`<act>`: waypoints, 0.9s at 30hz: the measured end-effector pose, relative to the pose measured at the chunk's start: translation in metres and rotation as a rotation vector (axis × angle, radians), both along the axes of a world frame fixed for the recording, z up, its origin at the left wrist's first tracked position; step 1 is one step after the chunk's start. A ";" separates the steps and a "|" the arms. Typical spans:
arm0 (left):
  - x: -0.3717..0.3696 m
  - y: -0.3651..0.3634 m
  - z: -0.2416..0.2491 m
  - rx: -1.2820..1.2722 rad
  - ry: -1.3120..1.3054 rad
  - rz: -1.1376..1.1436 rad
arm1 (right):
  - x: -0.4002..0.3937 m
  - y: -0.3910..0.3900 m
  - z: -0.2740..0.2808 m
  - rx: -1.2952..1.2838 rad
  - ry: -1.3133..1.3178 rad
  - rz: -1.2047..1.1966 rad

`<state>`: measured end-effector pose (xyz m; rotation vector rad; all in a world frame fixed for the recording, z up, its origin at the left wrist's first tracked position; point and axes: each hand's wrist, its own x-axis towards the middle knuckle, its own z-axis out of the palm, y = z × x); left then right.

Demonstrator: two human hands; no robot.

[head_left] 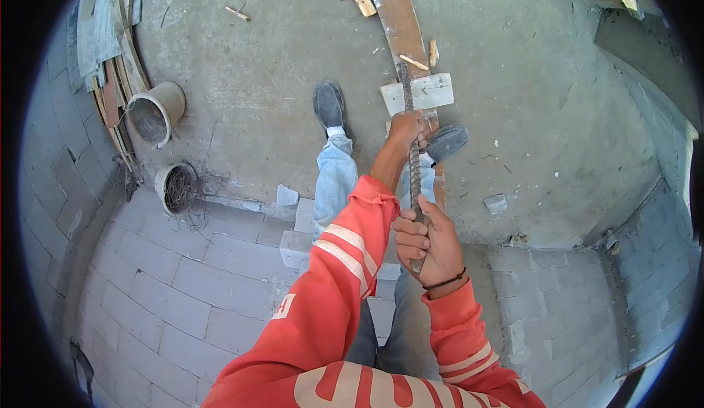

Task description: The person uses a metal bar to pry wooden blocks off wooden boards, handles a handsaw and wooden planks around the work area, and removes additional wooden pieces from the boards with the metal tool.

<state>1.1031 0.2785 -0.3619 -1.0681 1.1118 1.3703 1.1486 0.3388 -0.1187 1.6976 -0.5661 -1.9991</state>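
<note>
Rebar [413, 166] stands near-upright, tip down on white block [416, 91] by plank [396, 12] on concrete floor [249, 78]. L hand [405, 128] clamped on it lower down, R hand [429, 241] clamped near top end. Best kept vertical w/ both fists tight, feet clear of tip.

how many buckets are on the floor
2. One bucket lies tipped by the stacked boards at left; a second bucket, holding tangled wire, sits just below it by the block wall. Others may be hidden beyond the frame.
</note>
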 end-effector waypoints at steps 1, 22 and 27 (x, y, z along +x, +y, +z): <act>-0.014 -0.001 -0.007 0.030 -0.076 0.125 | -0.024 -0.005 0.001 -0.054 -0.040 -0.130; 0.084 0.015 0.004 -0.481 0.543 -0.553 | 0.155 0.010 -0.025 0.338 -0.141 1.199; 0.087 0.012 -0.005 -0.440 0.526 -0.436 | 0.108 0.022 -0.022 0.264 -0.103 0.808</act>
